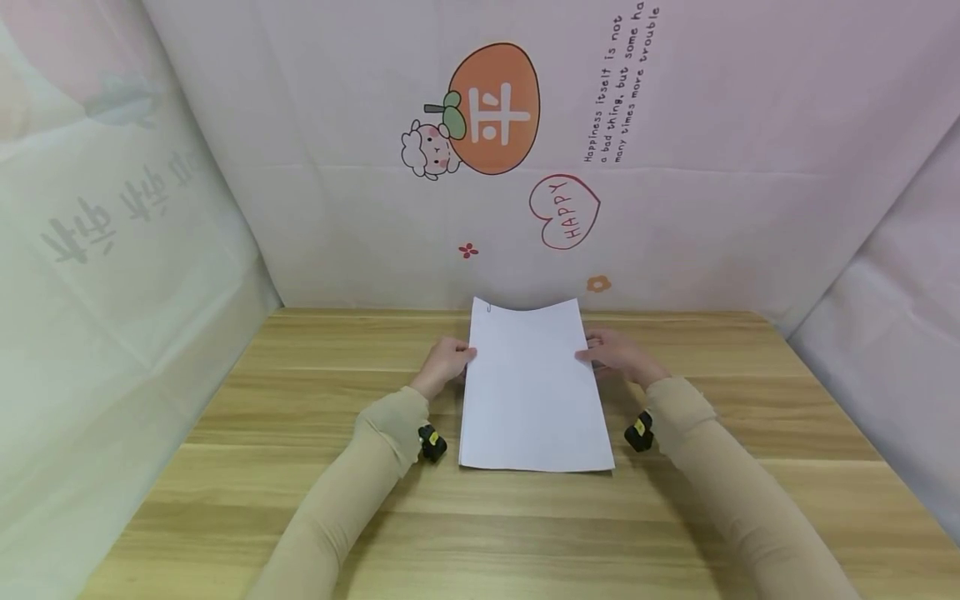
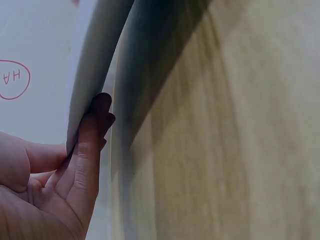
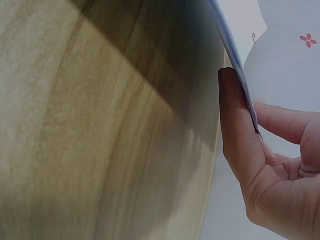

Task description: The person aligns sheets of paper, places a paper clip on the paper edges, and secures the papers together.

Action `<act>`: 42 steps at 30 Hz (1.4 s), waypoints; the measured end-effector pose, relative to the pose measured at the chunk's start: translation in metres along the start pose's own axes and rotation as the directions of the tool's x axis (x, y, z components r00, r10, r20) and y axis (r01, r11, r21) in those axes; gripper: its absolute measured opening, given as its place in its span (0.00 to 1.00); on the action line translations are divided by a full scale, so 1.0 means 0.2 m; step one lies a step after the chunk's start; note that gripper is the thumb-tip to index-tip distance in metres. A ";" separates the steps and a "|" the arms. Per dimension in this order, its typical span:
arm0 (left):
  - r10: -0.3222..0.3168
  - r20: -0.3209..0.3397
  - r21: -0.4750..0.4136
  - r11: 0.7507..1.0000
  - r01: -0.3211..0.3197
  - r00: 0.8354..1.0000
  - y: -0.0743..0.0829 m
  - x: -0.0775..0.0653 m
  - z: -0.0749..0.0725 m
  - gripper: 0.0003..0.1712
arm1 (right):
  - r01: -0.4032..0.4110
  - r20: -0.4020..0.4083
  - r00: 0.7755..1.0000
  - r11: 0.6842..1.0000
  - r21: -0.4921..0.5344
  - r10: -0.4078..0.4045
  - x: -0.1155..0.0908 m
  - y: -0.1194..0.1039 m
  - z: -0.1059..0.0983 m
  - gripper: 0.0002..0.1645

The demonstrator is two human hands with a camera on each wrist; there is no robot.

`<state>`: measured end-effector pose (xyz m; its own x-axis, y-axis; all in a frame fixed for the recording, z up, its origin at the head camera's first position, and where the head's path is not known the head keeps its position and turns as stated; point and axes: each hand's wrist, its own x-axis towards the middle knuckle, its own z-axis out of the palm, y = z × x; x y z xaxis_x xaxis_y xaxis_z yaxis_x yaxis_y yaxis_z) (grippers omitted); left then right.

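A stack of white paper sheets (image 1: 532,392) is held up off the wooden table, its top edge sagging in the middle. A small paper clip (image 1: 489,307) sits at its top left corner. My left hand (image 1: 446,363) pinches the left edge, thumb on the front and fingers behind, as the left wrist view also shows. Along the right edge, my right hand (image 1: 617,353) pinches the sheets the same way. In the right wrist view, the fingers (image 3: 235,110) lie behind the paper, and the clip (image 3: 254,37) shows at the far corner.
The wood-grain table (image 1: 420,533) runs back to a white printed cloth (image 1: 360,233) that hangs behind it. More white cloth (image 1: 135,275) hangs along the left and right sides. A black camera (image 1: 432,442) is worn on the left wrist, another (image 1: 640,432) on the right.
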<state>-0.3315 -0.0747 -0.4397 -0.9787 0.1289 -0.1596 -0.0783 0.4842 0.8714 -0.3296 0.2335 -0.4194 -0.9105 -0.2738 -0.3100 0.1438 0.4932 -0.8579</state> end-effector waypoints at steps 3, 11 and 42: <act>-0.010 0.004 -0.009 1.000 0.010 1.000 0.00 0.01 0.00 0.15 | -0.010 -0.006 1.000 1.000 0.014 0.010 0.01 0.00 0.00 0.31; -0.050 -0.023 0.001 0.999 0.050 0.998 0.00 0.00 0.01 0.18 | -0.015 -0.011 1.000 0.998 0.067 0.016 0.02 0.00 0.02 0.30; -0.075 -0.050 -0.128 0.989 0.068 0.996 0.01 -0.03 -0.03 0.15 | 0.046 0.038 0.998 0.993 0.105 -0.050 0.01 0.08 -0.06 0.31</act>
<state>-0.3262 -0.0793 -0.4338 -0.9784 0.0493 -0.2008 -0.1680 0.3770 0.9108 -0.3331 0.2518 -0.4289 -0.9012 -0.3291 -0.2819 0.1419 0.3905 -0.9096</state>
